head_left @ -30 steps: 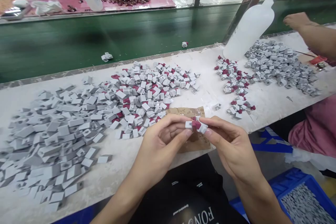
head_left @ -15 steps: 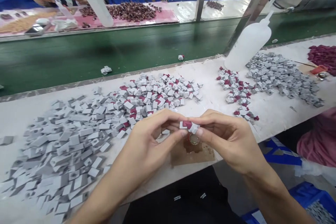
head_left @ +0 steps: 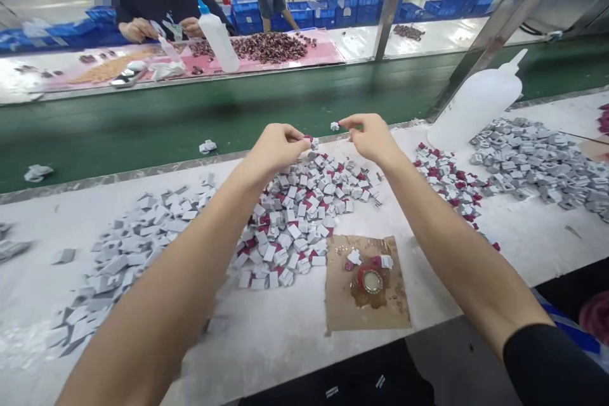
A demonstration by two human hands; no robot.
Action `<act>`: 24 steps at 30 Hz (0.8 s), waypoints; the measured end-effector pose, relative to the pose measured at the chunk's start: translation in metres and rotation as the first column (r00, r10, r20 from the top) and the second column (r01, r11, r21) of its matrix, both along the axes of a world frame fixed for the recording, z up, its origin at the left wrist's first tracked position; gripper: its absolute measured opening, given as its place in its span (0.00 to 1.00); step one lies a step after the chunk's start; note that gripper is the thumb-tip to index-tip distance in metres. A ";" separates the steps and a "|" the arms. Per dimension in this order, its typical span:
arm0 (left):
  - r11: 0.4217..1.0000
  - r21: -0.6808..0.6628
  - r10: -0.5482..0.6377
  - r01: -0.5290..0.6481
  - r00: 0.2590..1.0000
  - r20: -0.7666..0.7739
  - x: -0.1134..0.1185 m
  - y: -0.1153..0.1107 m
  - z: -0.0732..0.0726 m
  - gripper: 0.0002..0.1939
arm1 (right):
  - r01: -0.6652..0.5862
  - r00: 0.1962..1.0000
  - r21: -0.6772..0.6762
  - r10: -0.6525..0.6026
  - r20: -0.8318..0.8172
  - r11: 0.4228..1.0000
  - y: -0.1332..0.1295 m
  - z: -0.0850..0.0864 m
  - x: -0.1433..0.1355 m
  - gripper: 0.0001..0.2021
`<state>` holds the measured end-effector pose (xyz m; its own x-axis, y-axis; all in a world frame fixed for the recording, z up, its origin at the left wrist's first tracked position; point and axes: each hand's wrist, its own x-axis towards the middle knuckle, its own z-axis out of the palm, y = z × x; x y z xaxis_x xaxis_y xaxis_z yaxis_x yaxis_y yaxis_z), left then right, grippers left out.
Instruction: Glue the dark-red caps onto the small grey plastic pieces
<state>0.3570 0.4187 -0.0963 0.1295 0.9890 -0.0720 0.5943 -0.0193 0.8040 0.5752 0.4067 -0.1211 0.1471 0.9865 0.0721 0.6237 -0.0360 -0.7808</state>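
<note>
The left hand (head_left: 277,149) has a narrow fingertip grip on a grey-and-maroon piece (head_left: 312,141) above the bench (head_left: 295,342). The right hand (head_left: 372,136), its fingers slightly parted, reaches to a small piece (head_left: 335,126) on the green belt (head_left: 157,117); such smallness calls for a light pinch.

The grey blocks (head_left: 285,228) are showing matt, plastic-looking faces. The brown sheet (head_left: 337,298) is looking like cardboard, glistening with wet patches. At right, the white bottle (head_left: 476,104) is showing smooth translucent plastic; the green belt (head_left: 280,98) is reflecting softly.
</note>
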 end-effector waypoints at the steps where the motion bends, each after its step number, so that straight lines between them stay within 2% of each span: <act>1: 1.000 -0.011 0.004 -0.004 1.000 -0.014 0.007 0.020 -0.004 0.07 | 0.006 1.000 0.001 -0.006 0.025 1.000 0.023 -0.005 -0.004 0.21; 4: 1.000 -0.013 -0.012 0.011 1.000 -0.028 0.028 0.066 -0.018 0.13 | -0.013 0.999 -0.013 0.013 0.042 1.000 0.072 -0.020 -0.015 0.17; 7: 0.999 -0.028 -0.031 0.030 0.999 -0.033 0.044 0.092 -0.029 0.14 | -0.004 1.000 -0.036 0.005 0.024 0.999 0.093 -0.029 -0.018 0.10; 10: 0.997 -0.060 -0.041 0.038 0.998 -0.052 0.049 0.104 -0.031 0.19 | 0.032 0.998 -0.020 -0.033 -0.060 0.999 0.086 -0.030 -0.010 0.09; 13: 0.998 -0.044 -0.038 0.035 0.997 -0.069 0.042 0.098 -0.020 0.20 | 0.004 0.979 -0.015 -0.007 -0.204 1.000 0.050 -0.023 0.002 0.15; 16: 0.998 -0.015 -0.066 0.065 0.995 -0.073 0.029 0.067 0.001 0.21 | -0.097 0.893 -0.004 0.086 -0.442 0.995 -0.007 -0.012 0.011 0.15; 19: 0.983 -0.030 -0.180 0.179 0.983 -0.040 0.018 0.014 0.018 0.16 | -0.141 0.694 0.048 0.133 -0.707 0.989 -0.066 -0.005 0.009 0.12; 21: 0.952 -0.033 -0.302 0.306 0.949 0.090 0.013 -0.028 0.023 0.12 | -0.094 0.621 0.066 0.111 -0.776 0.993 -0.098 -0.002 0.001 0.14; 23: 0.902 -0.006 -0.410 0.432 0.861 0.301 0.009 -0.070 0.022 0.11 | -0.034 0.589 0.083 0.087 -0.803 0.996 -0.126 0.002 -0.011 0.16; 24: 0.889 0.016 -0.426 0.457 0.815 0.394 0.007 -0.091 0.021 0.11 | -0.013 0.581 0.094 0.084 -0.810 0.995 -0.139 0.004 -0.017 0.17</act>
